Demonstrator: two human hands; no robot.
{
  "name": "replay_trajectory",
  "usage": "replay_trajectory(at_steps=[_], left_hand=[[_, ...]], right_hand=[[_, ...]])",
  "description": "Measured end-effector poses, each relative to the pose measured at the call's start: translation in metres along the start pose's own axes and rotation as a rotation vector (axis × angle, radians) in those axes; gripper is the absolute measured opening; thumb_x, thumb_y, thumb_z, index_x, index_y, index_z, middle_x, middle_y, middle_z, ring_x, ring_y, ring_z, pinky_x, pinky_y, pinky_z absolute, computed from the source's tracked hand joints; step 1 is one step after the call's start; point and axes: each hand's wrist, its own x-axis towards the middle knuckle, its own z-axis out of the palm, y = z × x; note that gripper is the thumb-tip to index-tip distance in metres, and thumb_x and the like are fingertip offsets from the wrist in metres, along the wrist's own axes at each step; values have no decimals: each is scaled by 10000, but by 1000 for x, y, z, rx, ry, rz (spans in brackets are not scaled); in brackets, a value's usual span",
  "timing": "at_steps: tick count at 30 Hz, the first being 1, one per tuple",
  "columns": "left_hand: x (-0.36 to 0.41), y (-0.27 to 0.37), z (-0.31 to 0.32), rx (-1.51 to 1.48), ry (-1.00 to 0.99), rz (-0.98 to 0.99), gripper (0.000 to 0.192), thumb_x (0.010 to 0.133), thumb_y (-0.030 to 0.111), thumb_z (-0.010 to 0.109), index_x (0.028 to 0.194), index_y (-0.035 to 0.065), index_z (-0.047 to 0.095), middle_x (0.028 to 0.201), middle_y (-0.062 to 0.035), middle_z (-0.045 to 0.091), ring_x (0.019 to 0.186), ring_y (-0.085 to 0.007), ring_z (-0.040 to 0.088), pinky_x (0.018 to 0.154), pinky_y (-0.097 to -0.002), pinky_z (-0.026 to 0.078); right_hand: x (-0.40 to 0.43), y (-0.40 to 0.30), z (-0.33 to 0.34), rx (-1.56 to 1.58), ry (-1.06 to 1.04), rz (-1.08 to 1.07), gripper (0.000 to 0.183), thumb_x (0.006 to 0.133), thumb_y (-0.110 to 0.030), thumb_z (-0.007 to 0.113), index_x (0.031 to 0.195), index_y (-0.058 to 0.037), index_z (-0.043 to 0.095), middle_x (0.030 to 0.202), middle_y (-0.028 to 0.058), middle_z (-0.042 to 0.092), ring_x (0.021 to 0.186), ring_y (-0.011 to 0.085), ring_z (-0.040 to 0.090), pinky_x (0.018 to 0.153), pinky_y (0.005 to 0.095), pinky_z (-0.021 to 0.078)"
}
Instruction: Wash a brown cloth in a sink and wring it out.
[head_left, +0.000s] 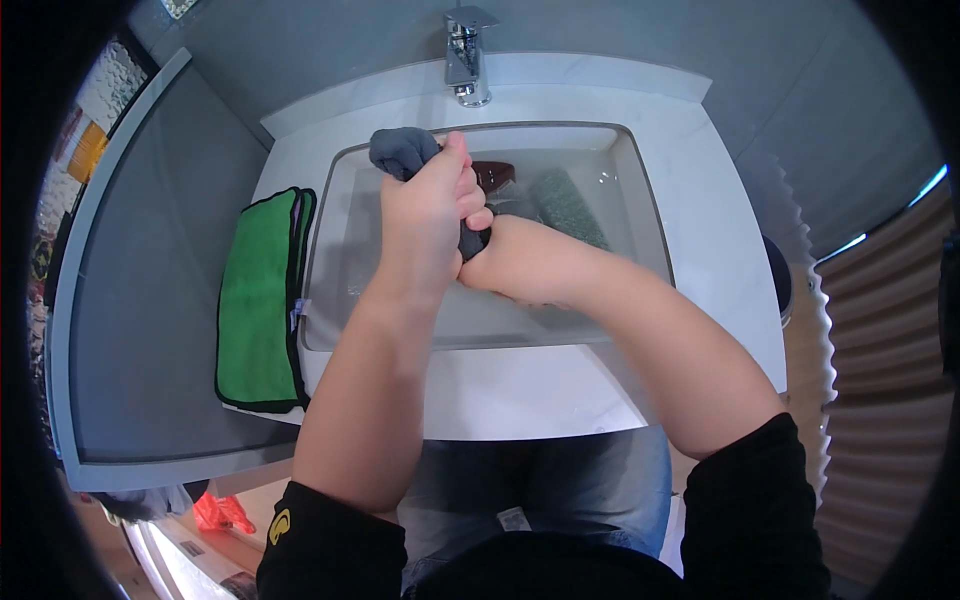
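A dark grey cloth (405, 152) is bunched and twisted between my two hands above the sink basin (649, 195). My left hand (435, 195) is wrapped around its upper part, and a loose end bulges out past the thumb. Lower down and to the right, my right hand (510, 259) grips the other end, most of which its fingers and palm hide. Water stands in the basin. In it lie a green scouring pad (568, 206) and a dark brown item (495, 175), partly hidden behind my hands.
Folded green cloths with black edging (259, 300) lie on the counter left of the basin. A chrome faucet (466, 60) rises behind it. A grey panel (172, 285) borders the left side, and a pleated brown curtain (885, 360) hangs at the right.
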Motion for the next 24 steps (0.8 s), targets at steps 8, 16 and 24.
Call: replay_trajectory(at_steps=[8, 16, 24], left_hand=[[16, -15, 8, 183, 288, 38, 168, 990, 168, 595, 874, 66, 529, 601, 54, 376, 494, -64, 331, 449, -265, 299], [22, 2, -19, -36, 44, 125, 208, 1040, 211, 536, 884, 84, 487, 615, 47, 353, 507, -63, 322, 487, -247, 304], [-1, 12, -15, 31, -504, 453, 275, 1054, 236, 506, 833, 75, 475, 599, 31, 374, 500, -86, 335, 501, -256, 320]], right_hand=[[20, 24, 26, -413, 523, -224, 374, 811, -181, 709, 1080, 21, 545, 922, 262, 692, 889, 405, 691, 786, 471, 557], [22, 36, -4, 424, -118, -354, 359, 886, -358, 709, 939, -6, 661, 741, 79, 645, 599, 171, 582, 536, 315, 435], [15, 35, 8, 1080, -674, 112, 756, 982, -703, 267, 960, -36, 623, 633, 58, 562, 493, 143, 479, 427, 280, 305]])
